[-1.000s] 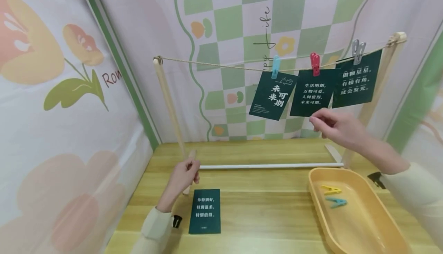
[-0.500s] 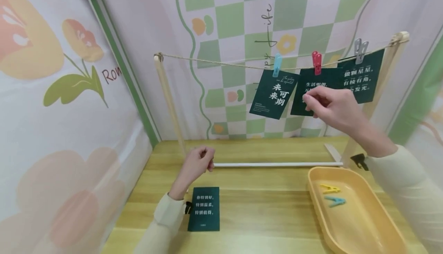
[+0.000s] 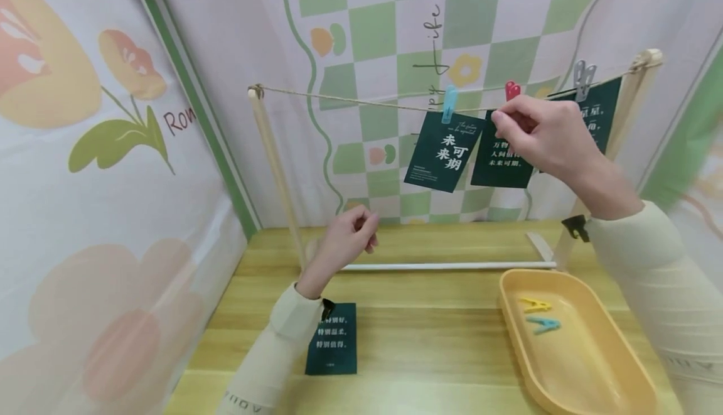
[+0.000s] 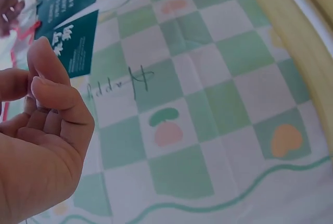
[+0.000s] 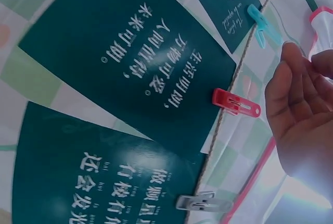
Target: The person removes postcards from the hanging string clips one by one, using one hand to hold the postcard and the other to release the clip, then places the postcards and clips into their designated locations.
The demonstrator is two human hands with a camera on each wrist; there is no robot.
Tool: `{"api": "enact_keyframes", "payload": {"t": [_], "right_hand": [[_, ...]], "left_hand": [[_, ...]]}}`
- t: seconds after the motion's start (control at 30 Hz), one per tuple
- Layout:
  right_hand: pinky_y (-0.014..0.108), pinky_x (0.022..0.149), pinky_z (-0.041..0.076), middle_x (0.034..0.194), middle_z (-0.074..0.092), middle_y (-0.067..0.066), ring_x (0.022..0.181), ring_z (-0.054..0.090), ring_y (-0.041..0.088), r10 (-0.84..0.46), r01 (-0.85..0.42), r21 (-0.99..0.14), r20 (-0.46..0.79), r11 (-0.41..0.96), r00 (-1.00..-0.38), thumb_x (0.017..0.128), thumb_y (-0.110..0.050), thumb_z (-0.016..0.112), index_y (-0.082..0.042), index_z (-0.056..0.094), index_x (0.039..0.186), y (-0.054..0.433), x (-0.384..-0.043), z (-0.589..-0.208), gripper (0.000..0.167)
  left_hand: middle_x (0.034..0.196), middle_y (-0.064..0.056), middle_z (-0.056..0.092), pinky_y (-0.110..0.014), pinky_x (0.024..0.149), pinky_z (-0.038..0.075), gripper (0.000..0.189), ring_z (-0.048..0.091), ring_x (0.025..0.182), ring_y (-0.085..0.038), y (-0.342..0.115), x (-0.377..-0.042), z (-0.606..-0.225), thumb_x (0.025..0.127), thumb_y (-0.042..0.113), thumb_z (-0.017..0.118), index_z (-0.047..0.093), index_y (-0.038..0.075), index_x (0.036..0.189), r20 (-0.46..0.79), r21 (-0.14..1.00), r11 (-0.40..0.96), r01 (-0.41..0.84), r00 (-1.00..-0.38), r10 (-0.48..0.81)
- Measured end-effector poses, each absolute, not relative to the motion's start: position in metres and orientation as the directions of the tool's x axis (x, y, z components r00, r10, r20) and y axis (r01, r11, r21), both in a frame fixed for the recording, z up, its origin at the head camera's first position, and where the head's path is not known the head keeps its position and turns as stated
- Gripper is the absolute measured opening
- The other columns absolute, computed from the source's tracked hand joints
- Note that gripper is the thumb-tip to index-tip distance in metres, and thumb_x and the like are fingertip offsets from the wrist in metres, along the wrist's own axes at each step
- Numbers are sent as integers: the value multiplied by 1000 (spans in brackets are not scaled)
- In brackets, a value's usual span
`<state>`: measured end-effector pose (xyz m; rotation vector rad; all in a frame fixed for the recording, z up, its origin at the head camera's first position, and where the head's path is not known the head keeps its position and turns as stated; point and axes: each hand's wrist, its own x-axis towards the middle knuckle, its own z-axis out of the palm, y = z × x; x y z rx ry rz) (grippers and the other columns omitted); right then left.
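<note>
Three dark green cards with white writing hang from a thin string (image 3: 361,100). A light blue clothespin (image 3: 449,104) pins the left card (image 3: 440,161), a red clothespin (image 5: 234,102) the middle card (image 3: 499,170), and a grey clothespin (image 3: 583,81) the right card (image 5: 93,172). My right hand (image 3: 550,129) is raised in front of the middle and right cards, partly covering both; its fingers are loosely bent and hold nothing. Lower and to the left, my left hand (image 3: 344,236) hovers above the table, fingers loosely curled, with nothing in them (image 4: 47,140).
Wooden posts (image 3: 277,170) carry the string, with a white bar (image 3: 429,267) joining them low down. One more green card (image 3: 339,349) lies on the table under my left forearm. A yellow tray (image 3: 587,365) at right holds a yellow clothespin (image 3: 535,304) and a blue clothespin (image 3: 543,324).
My right hand has risen from below the middle card to the height of its upper part. My left hand has moved up and to the right. Cards and clothespins stay put.
</note>
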<state>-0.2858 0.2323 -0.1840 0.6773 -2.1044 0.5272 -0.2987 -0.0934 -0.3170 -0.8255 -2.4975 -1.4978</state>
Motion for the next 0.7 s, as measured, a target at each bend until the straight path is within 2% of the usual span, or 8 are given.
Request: {"api": "enact_keyframes", "payload": {"t": [0.27,0.43,0.6,0.7], "right_hand": [[6,61,33,72,63,7,63,42,2,-317,-605,-57,811,794,-492,92,-9,65,-3,71,95,225,-288,-180,10],[7,65,34,83,67,11,67,48,8,-348,-625,-32,808,780,-476,92,-6,63,0,70,97,218,-292,-179,10],[12,67,37,97,67,15,74,59,21,-354,-600,-42,775,799,-525,95,-10,59,1,68,101,208,-297,-173,15],[22,68,45,103,66,17,77,63,26,-336,-570,-63,752,819,-567,98,-14,56,2,66,107,202,-299,-167,21]], "left_hand": [[71,-9,67,-35,56,55,27,65,58,-21,-69,-294,-316,103,29,51,61,10,86,375,785,318,532,-816,440],[72,-9,67,-30,54,54,27,64,57,-17,-65,-294,-318,103,31,52,61,11,86,381,786,316,531,-819,429],[71,-7,67,-32,57,56,26,64,58,-19,-65,-299,-313,103,29,52,62,11,86,397,783,313,538,-819,413],[71,-5,67,-31,57,55,27,65,59,-19,-61,-300,-307,103,31,52,62,12,86,398,769,337,543,-819,412]]}}
